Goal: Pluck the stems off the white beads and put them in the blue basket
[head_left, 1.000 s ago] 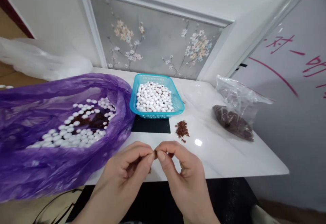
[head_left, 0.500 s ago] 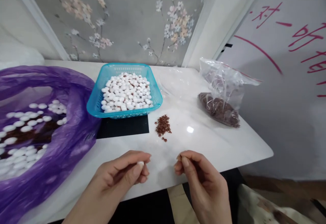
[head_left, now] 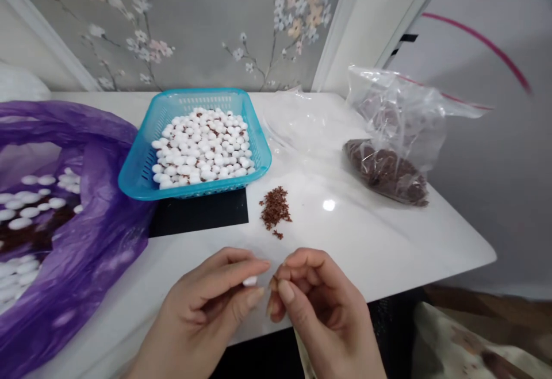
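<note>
My left hand (head_left: 207, 304) pinches a small white oval bead (head_left: 250, 281) between thumb and fingers. Close beside it, my right hand (head_left: 321, 310) is closed in a pinch on a tiny brown piece (head_left: 275, 280), mostly covered by the fingertips. Both hands are above the front of the white table (head_left: 345, 252), their fingertips nearly meeting. Just beyond them lies a small heap of brown star-shaped pieces (head_left: 275, 207). A blue plastic basket (head_left: 194, 192) behind the heap holds many white oval beads (head_left: 207, 149) with brown bits among them.
On the left, an open purple plastic bag (head_left: 103, 195) contains more white beads and brown material. A clear zip bag (head_left: 388, 172) of brown pieces stands at the right. Thin clear plastic (head_left: 297, 114) lies behind, and a black patch (head_left: 198, 212) shows before the basket.
My hands have come closer together, the right one moving left. The white bead now shows more between my left fingertips. The camera view has shifted slightly nearer the table.
</note>
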{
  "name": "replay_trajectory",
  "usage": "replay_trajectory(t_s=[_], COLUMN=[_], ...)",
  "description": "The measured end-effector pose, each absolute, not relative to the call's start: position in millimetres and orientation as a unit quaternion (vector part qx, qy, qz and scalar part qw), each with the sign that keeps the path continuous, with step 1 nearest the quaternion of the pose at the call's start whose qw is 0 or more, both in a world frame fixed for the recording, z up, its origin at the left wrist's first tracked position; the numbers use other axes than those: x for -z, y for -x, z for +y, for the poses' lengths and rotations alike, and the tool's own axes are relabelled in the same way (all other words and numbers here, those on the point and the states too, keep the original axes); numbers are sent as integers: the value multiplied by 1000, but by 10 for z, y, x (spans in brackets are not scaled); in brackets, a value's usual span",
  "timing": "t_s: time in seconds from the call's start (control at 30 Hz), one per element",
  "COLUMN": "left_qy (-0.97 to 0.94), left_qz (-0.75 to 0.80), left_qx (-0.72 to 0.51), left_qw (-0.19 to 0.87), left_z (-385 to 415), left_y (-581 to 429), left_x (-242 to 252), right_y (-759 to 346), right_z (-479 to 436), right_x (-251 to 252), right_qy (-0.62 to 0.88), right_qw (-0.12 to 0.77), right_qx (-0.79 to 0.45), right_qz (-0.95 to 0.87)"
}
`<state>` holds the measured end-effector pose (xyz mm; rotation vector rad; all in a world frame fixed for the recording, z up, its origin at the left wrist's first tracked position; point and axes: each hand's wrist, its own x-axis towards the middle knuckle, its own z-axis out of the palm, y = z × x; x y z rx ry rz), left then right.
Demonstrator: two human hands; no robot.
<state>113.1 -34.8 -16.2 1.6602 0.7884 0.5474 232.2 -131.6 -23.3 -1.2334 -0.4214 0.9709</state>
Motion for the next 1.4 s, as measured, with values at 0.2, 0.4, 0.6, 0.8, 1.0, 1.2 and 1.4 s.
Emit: replay_trajectory(t_s=[0.2,0.4,0.6,0.8,1.0,1.2,1.4], left_qy=[-809,-811,-785,-781,-796,-718,-404], left_qz=[271,271,279,291,281,311,376], left_qx=[-252,-267,-265,-260,-280,-262,-268], left_qw=[456,445,485,489,457,565,790], left_z=[-344,-358,-352,-360,-389,-392,-255], left_y=[-1057,-1011,-1003,-977,-969,-951,-849], left_x=[145,134,126,117,158,179,184], right_y=[-2281,-2241,-2217,-2200,-2206,-2191,-2123], right_z=[-1287,-1301,-1315,-1335,-1318,-1259,-1188], right_x=[175,167,166,176,188,221,221], right_qy=[549,533,518,521,542,566,568], right_qw=[670,681,683,682,667,675,667], right_qx=[-449,-442,-447,-438,-423,-370,-414], right_qz=[-220,-238,-254,-268,-288,-294,-248])
